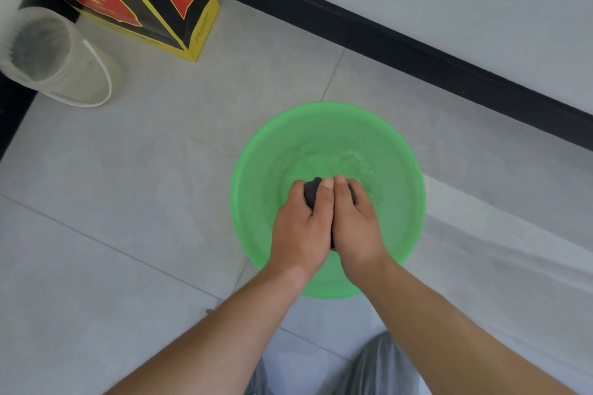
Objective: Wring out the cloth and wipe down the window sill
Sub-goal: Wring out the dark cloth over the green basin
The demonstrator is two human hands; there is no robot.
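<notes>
A green plastic basin (253, 170) stands on the grey tiled floor and holds a little water. Over its middle, my left hand (301, 228) and my right hand (356, 224) press side by side, thumbs touching. Both grip a bunched dark grey cloth (310, 194), which shows only as a small lump past my left fingers and a sliver between my palms. The rest of the cloth is hidden inside my hands. No window sill is in view.
A clear plastic bucket (61, 58) with a white handle stands at the far left. A black, red and yellow carton (150, 0) stands behind it. A black skirting board (401, 51) runs along the grey wall. My knees show at the bottom edge.
</notes>
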